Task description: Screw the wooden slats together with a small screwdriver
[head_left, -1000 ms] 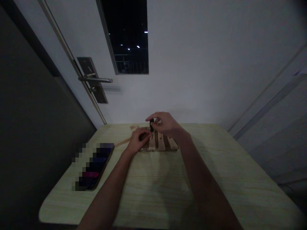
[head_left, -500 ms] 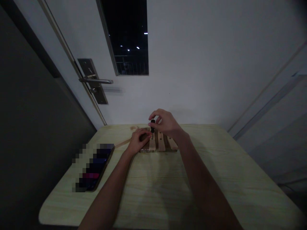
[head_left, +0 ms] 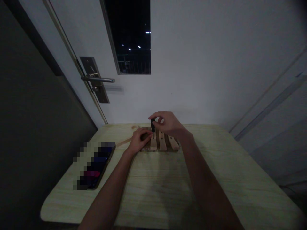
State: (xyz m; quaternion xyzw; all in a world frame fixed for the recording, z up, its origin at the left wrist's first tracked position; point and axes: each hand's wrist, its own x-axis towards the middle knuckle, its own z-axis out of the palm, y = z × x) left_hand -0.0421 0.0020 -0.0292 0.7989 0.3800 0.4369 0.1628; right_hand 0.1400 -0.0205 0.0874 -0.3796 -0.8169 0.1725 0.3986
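My right hand (head_left: 169,123) is closed around the black handle of a small screwdriver (head_left: 153,124). The screwdriver stands upright, its tip down at the leftmost of several pale wooden pieces (head_left: 153,145). These pieces have dark holes and lie on a brown board (head_left: 146,147) near the far side of the table. At the board's left part, my left hand (head_left: 139,139) has thumb and forefinger brought together by the screwdriver's lower end. What those fingertips pinch is too small to make out.
A phone (head_left: 102,166), partly pixelated, lies on the light wood-grain table (head_left: 148,188) at the left. A thin wooden stick (head_left: 124,141) and a small curved wooden piece (head_left: 134,127) lie left of the board. Behind the table stands a white door with a metal handle (head_left: 100,79).
The right hand has shifted slightly on the screwdriver's handle, its forefinger now over the top. The left hand stays at the same spot on the board. The camera view has moved slightly.
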